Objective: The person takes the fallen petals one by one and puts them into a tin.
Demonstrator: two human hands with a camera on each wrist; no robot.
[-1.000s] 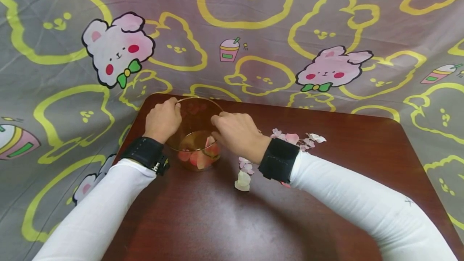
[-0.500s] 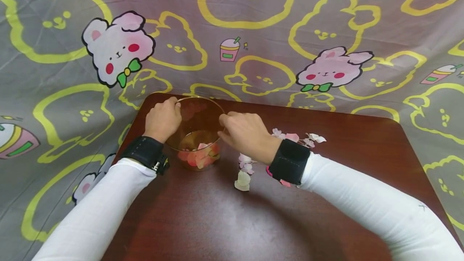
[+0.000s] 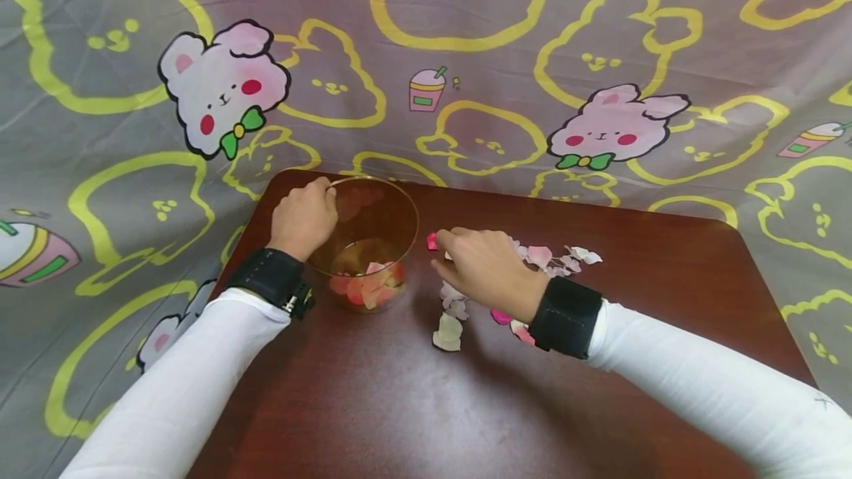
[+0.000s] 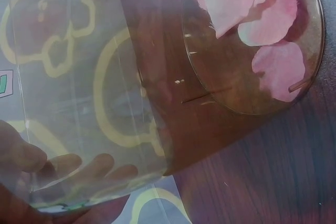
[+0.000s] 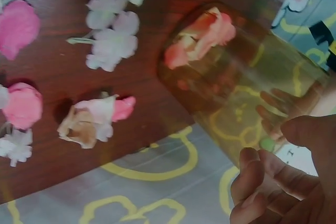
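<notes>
A see-through amber vase [image 3: 373,205] stands on the table, with several pink petals [image 3: 369,288] at its bottom. My left hand [image 3: 302,219] grips its rim at the left; in the left wrist view the fingers [image 4: 100,166] show through the wall. To the right of the vase, my right hand [image 3: 492,268] is over loose petals and blossoms, apart from the vase. The right wrist view shows its fingers loosely bent, nothing between them. Near its fingertips lies a bright pink petal [image 3: 433,241]. Part of the loose petals is hidden under that hand.
A cream petal [image 3: 448,333] and pale blossoms [image 3: 455,303] lie right of the vase. Magenta [image 5: 18,27] and pink petals [image 5: 23,104] are farther right, with a white petal [image 3: 586,254] beyond. A patterned cloth [image 3: 479,80] hangs behind the dark table [image 3: 373,390].
My right hand has moved from the vase's rim rightward, over the loose petals. Inside the vase, the petals have settled lower. My left hand keeps its place on the rim.
</notes>
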